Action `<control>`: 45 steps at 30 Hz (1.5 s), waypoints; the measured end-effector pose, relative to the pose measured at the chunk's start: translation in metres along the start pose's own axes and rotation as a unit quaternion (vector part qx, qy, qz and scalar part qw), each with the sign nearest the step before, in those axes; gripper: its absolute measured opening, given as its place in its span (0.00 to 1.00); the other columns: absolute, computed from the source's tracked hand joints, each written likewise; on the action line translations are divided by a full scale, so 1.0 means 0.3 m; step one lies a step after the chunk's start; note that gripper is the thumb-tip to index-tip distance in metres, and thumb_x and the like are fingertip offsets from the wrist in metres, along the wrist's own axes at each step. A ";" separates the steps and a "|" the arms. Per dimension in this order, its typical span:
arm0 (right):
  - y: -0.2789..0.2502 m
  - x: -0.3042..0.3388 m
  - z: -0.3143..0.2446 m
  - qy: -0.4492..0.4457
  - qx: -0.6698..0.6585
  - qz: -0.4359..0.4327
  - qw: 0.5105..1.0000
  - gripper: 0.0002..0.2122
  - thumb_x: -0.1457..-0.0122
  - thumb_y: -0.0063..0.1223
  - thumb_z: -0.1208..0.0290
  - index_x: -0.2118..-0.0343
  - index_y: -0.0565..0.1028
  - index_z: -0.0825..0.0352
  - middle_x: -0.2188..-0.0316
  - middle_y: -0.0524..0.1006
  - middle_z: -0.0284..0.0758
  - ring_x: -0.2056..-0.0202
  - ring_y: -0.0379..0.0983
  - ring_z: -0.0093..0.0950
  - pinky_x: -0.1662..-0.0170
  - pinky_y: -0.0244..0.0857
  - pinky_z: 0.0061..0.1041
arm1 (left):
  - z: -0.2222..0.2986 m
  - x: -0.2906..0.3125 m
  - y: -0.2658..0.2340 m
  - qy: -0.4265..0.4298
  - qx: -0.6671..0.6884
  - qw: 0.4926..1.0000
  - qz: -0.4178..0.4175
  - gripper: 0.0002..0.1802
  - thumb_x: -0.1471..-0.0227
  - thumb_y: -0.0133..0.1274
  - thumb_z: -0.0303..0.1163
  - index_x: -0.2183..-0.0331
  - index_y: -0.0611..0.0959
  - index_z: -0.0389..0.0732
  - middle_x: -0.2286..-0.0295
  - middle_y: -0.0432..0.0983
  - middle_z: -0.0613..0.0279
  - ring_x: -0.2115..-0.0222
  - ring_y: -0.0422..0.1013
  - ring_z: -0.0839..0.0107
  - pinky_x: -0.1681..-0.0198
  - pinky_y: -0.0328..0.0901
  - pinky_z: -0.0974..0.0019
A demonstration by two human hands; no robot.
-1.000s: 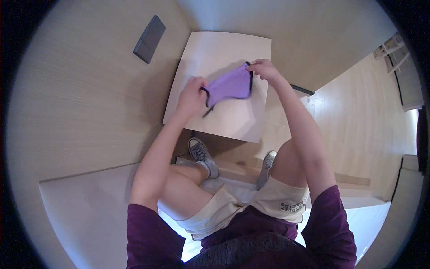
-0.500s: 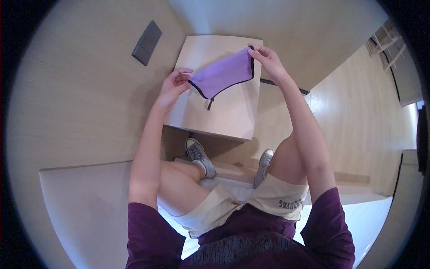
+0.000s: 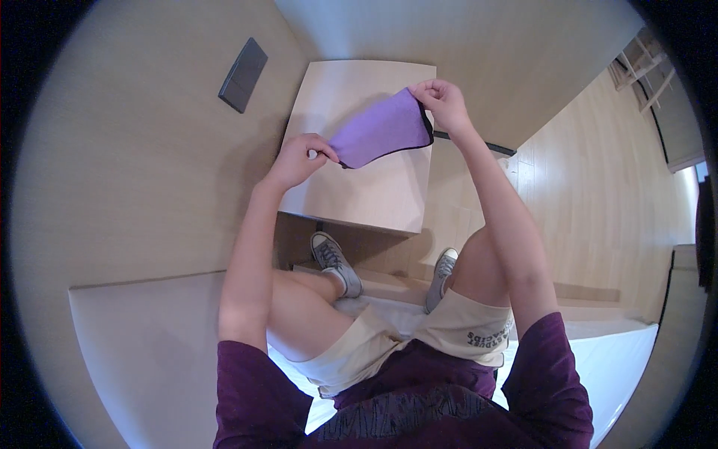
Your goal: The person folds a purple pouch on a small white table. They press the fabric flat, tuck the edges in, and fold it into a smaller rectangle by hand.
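A purple cloth (image 3: 384,132) with black edging is stretched between my hands, above a pale wooden cabinet top (image 3: 359,196). My left hand (image 3: 301,160) pinches its near left corner between thumb and fingers. At the far right corner, my right hand (image 3: 444,105) grips the cloth with curled fingers. The cloth slants up toward the right, its black border showing along the lower and right edges. Below my left fingers, the border bunches into a small dark end.
A dark switch panel (image 3: 244,75) is on the wooden wall at left. Another wooden panel (image 3: 479,60) rises behind the cabinet. My grey sneakers (image 3: 335,263) stand at the cabinet's near side. I sit on a white-covered surface (image 3: 149,337). Pale wood floor (image 3: 576,187) stretches to the right.
My left hand has moved right and slightly nearer, turning its back up over the corner. My right fingers have curled in. The black strap that hung from the cloth no longer shows.
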State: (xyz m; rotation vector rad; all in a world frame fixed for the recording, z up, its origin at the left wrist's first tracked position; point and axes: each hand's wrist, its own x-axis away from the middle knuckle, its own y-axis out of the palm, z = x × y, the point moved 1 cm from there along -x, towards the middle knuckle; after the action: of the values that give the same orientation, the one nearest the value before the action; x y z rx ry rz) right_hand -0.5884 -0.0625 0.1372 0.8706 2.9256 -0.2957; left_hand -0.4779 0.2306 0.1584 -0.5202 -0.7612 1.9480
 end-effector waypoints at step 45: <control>0.510 0.666 0.281 -0.320 0.637 -0.261 0.651 0.23 0.44 0.41 0.68 0.45 0.64 0.72 0.43 0.60 0.57 0.42 0.59 0.46 0.47 0.60 0.42 | -0.412 -0.017 0.310 -0.179 -0.077 0.975 -0.103 0.20 0.59 0.62 0.36 0.67 0.73 0.37 0.68 0.76 0.51 0.63 0.73 0.57 0.59 0.67 0.60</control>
State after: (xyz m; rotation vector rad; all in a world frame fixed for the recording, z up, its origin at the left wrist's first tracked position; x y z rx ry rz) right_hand -0.6702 0.1522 0.0047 -0.2085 1.8113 -2.2477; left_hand -0.4551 0.2291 0.0054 -0.1696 -1.1550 1.8174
